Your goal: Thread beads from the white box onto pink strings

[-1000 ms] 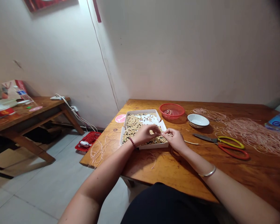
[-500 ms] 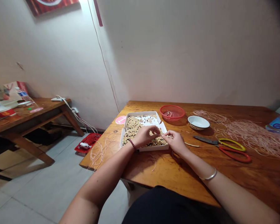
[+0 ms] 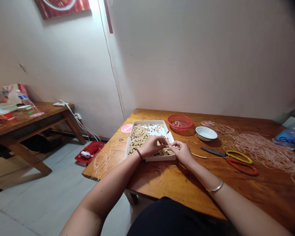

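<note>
My left hand (image 3: pixel 152 146) reaches over a white box (image 3: pixel 159 158) of loose beads (image 3: pixel 140 135), mostly cream with some dark ones. Its thumb and forefinger are pinched together, on something too small to make out. Fingertip to fingertip with it, my right hand (image 3: pixel 183 153) is closed in a pinch on a beaded string. The strung cream beads (image 3: pixel 198 155) emerge on the far side of the right hand and lie on the table, with thin cord trailing toward the scissors (image 3: pixel 232 159).
Behind the box stand a red plastic basket (image 3: pixel 180 123) and a white enamel bowl (image 3: pixel 206 133). Tangled pink cord (image 3: pixel 265 147) spreads on the right near a plastic bottle (image 3: pixel 290 136). Loose cord loops (image 3: pixel 104 162) lie at the left table edge. A red tray (image 3: pixel 89 152) is lower left.
The view has shifted slightly, so the table items sit a little lower and further left. Both hands stay pinched together over the bead box, with the fingertips slightly closer.
</note>
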Motion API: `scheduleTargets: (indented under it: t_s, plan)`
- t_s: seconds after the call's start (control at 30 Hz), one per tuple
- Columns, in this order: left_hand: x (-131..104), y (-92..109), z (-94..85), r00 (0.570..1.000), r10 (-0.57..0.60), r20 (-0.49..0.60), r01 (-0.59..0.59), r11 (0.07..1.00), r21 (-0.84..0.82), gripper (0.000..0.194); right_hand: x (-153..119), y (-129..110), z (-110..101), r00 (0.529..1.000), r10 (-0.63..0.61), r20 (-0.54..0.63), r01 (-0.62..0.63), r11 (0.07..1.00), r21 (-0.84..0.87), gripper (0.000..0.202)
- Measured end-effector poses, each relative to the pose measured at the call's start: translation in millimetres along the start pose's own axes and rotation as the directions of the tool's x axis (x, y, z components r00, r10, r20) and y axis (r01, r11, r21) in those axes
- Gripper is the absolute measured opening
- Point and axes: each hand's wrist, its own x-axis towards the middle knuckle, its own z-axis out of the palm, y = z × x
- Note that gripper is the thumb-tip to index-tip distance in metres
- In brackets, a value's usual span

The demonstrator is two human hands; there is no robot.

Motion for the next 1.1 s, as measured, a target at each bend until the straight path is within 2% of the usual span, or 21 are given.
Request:
scheduleTargets:
  t_s: [0.3, 0.53, 0.73, 1.1]
  plan:
    - [-2.0, 3.3, -1.4, 0.999, -0.001, -0.036, 0.001, 1.000, 0.000, 0.015, 1.5, 3.4, 0.0, 1.000, 0.016, -0.006, -0.016, 1.000, 0.019, 0.026]
    - [-2.0, 2.9, -1.3, 1.000, 0.019, 0.001, -0.019, 1.000, -0.006, 0.018, 1.7, 4.3, 0.2, 1.000, 0.015, 0.006, -0.015, 1.000, 0.023, 0.027]
    - [-1.6, 3.4, -1.6, 1.000, 0.002, -0.019, -0.001, 1.000, 0.011, 0.015, 2.2, 3.5, -0.3, 1.000, 0.015, -0.018, -0.015, 1.000, 0.019, 0.029]
    - [-1.8, 3.5, 0.4, 0.998, -0.019, -0.055, 0.014, 0.996, -0.085, 0.018, 1.4, 3.2, 1.2, 1.000, -0.006, 0.002, 0.006, 1.000, 0.007, 0.026]
